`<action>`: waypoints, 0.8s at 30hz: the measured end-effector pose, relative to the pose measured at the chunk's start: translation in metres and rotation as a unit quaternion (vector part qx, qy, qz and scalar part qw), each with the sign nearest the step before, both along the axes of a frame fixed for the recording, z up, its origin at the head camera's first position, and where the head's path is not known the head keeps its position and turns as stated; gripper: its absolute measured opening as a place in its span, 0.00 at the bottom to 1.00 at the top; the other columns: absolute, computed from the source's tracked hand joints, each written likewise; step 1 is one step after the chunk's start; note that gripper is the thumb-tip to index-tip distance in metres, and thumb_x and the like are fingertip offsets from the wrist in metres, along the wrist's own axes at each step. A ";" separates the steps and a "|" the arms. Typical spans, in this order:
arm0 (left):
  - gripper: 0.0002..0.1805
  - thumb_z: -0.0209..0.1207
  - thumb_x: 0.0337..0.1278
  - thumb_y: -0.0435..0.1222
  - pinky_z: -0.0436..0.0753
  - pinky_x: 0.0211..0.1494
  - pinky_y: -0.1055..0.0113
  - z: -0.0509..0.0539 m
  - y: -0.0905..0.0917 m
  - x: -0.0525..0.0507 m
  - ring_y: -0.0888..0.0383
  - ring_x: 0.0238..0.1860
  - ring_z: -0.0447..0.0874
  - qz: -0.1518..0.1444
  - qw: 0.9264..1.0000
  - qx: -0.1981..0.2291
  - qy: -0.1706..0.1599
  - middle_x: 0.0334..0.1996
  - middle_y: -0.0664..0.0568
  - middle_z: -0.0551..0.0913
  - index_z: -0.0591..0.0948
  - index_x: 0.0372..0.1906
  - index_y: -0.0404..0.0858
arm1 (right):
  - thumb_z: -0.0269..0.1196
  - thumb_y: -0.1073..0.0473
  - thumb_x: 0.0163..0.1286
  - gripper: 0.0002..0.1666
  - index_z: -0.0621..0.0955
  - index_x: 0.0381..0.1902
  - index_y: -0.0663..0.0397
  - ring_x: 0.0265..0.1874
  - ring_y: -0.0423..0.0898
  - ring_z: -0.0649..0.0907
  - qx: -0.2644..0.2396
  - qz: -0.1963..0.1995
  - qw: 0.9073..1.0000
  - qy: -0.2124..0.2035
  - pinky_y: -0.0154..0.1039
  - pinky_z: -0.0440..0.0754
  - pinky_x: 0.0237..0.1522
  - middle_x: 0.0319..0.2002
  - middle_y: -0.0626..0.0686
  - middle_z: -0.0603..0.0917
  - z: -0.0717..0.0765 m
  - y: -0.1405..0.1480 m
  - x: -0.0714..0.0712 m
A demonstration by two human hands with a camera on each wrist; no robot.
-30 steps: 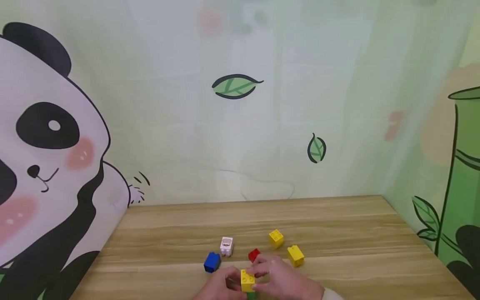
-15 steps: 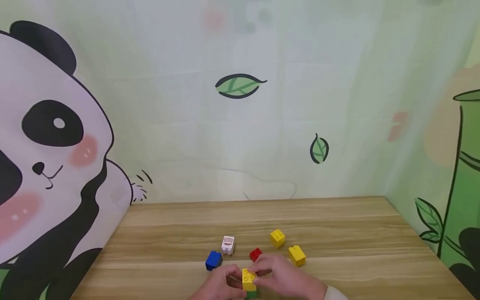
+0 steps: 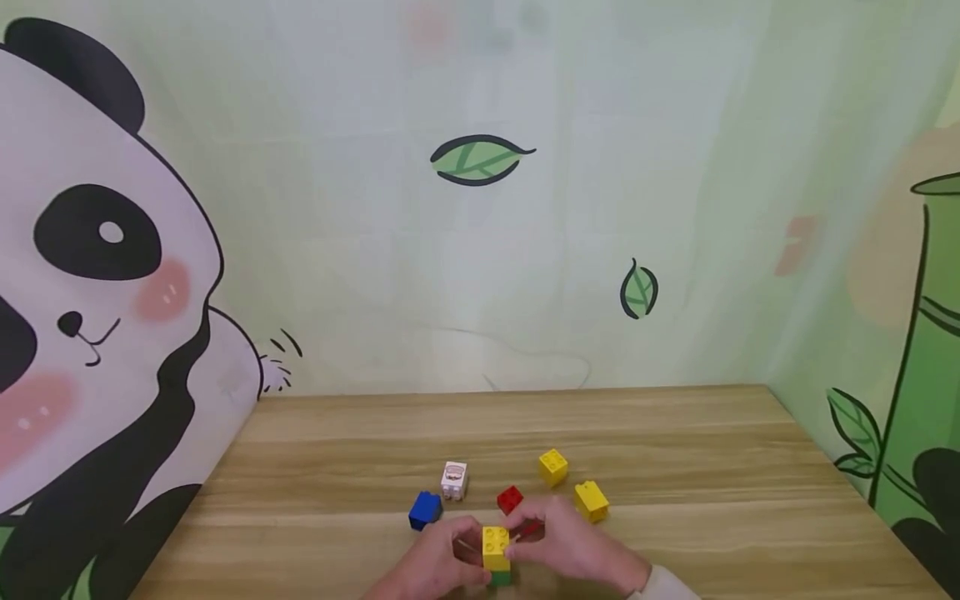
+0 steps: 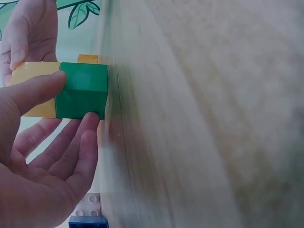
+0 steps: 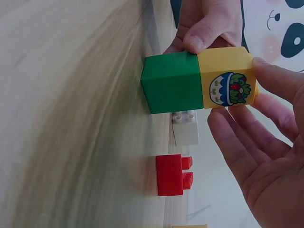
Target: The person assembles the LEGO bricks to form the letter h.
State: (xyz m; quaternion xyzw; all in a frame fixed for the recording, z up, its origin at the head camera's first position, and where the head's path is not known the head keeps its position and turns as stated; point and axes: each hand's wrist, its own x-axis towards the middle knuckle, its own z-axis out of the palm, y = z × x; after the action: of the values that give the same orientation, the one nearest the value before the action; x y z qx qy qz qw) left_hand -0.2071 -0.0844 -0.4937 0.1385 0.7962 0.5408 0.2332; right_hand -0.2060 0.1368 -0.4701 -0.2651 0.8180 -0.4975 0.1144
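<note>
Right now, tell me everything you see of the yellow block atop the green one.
The yellow block looks plastic, with four round studs on top and a bowl-like picture on one side. It sits upright on the green block, no gap showing. The right grip pinches it; the left grip touches it near the seam.

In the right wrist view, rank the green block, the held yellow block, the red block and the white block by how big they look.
1. Green block and yellow block: too alike to rank.
2. Red block.
3. White block, going by its visible part; the green block partly hides it.
</note>
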 end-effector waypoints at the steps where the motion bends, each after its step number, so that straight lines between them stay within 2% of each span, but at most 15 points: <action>1: 0.14 0.70 0.44 0.28 0.82 0.43 0.57 0.000 0.000 0.000 0.53 0.38 0.83 0.000 1.000 -0.003 0.003 0.37 0.52 0.83 0.79 0.38 0.39 | 0.71 0.56 0.57 0.12 0.83 0.39 0.46 0.37 0.44 0.82 -0.002 -0.001 1.000 -0.003 0.30 0.80 0.39 0.38 0.41 0.83 0.000 0.000 0.001; 10: 0.14 0.69 0.47 0.31 0.81 0.44 0.56 0.001 0.001 0.003 0.54 0.39 0.82 -0.013 0.999 -0.027 0.020 0.38 0.55 0.82 0.78 0.39 0.42 | 0.70 0.57 0.58 0.13 0.83 0.43 0.47 0.38 0.42 0.82 -0.003 -0.010 1.000 -0.004 0.30 0.80 0.41 0.40 0.41 0.83 -0.003 0.000 0.006; 16: 0.14 0.69 0.48 0.32 0.81 0.44 0.60 -0.002 0.000 0.002 0.57 0.39 0.80 -0.037 0.997 -0.031 0.057 0.38 0.57 0.82 0.78 0.40 0.44 | 0.68 0.56 0.60 0.12 0.83 0.43 0.45 0.38 0.38 0.81 0.007 -0.004 1.000 -0.003 0.29 0.79 0.41 0.40 0.40 0.82 -0.001 0.000 0.006; 19: 0.14 0.69 0.48 0.32 0.81 0.43 0.62 -0.003 0.000 0.001 0.58 0.39 0.80 -0.043 0.996 -0.029 0.068 0.37 0.58 0.82 0.78 0.40 0.44 | 0.68 0.56 0.61 0.12 0.82 0.44 0.44 0.39 0.37 0.81 0.018 0.001 1.000 0.015 0.29 0.79 0.42 0.40 0.40 0.82 -0.002 -0.001 0.005; 24: 0.15 0.69 0.48 0.32 0.81 0.41 0.63 -0.003 -0.002 0.002 0.58 0.39 0.80 -0.045 0.996 -0.029 0.069 0.38 0.57 0.82 0.78 0.41 0.44 | 0.66 0.54 0.62 0.13 0.81 0.46 0.43 0.40 0.36 0.81 0.037 0.006 0.999 0.026 0.28 0.78 0.43 0.42 0.39 0.81 -0.002 -0.002 0.007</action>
State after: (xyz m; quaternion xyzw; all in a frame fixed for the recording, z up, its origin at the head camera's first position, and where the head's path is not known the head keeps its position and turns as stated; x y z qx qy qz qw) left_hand -0.2047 -0.0866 -0.4969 0.2040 0.8188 0.4956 0.2058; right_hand -0.1991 0.1346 -0.4718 -0.2784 0.8370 -0.4592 0.1054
